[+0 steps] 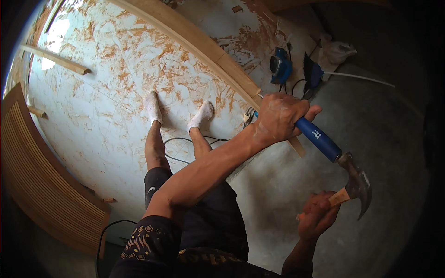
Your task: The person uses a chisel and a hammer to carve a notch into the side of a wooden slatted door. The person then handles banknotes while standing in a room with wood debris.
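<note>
My left hand is closed around a chisel with a thick blue handle. Its thin metal blade shows just beyond my knuckles, at the end of a long wooden beam; whether the edge bites into the wood I cannot tell. Gripped in my right hand is a claw hammer with a light wooden handle. The hammer's head is at the butt of the chisel handle and appears to touch it, its claw curving toward the lower right.
A blue corded power tool lies beyond the beam, near a blue brush with a white handle and a plastic bag. A slatted wooden panel is at left. Wood shavings cover the white sheet; a cable loops by my feet.
</note>
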### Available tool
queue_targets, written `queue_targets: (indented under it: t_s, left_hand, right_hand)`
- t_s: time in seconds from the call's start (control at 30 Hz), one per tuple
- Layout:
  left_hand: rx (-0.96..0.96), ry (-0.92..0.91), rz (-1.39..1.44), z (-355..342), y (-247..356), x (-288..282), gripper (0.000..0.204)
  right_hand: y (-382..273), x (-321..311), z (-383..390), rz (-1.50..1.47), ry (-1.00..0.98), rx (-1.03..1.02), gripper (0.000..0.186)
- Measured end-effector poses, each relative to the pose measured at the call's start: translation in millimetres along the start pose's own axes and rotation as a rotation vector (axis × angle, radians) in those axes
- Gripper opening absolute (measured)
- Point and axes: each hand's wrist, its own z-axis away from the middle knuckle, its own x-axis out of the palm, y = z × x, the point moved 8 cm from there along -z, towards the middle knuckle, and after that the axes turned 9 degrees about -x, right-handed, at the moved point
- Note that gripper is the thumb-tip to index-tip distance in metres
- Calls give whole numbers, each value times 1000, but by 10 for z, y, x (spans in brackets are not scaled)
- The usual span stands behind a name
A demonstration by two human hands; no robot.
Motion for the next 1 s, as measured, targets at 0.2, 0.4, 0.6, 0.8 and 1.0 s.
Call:
queue_targets:
  t_s: [0.2, 0.4, 0.6, 0.8, 1.0]
  left_hand:
    - [-6, -103, -16, -41, 20, 50, 46]
    - [-64, -151, 9, 19, 1, 92, 46]
    - [-22, -54, -84, 50, 84, 76, 45]
    - [-45, -46, -90, 101, 39, 99, 44]
    - [-93, 165, -19, 39, -10, -10, 44]
  right_hand:
    - [-220, -61, -83, -171, 189, 119, 37]
    - [-238, -88, -29, -197, 271, 179, 41]
    - [-162, -193, -289, -206, 216, 83, 51]
    - [89, -322, -650, -301, 113, 1, 48]
    - [367, -439, -757, -384, 90, 56, 47]
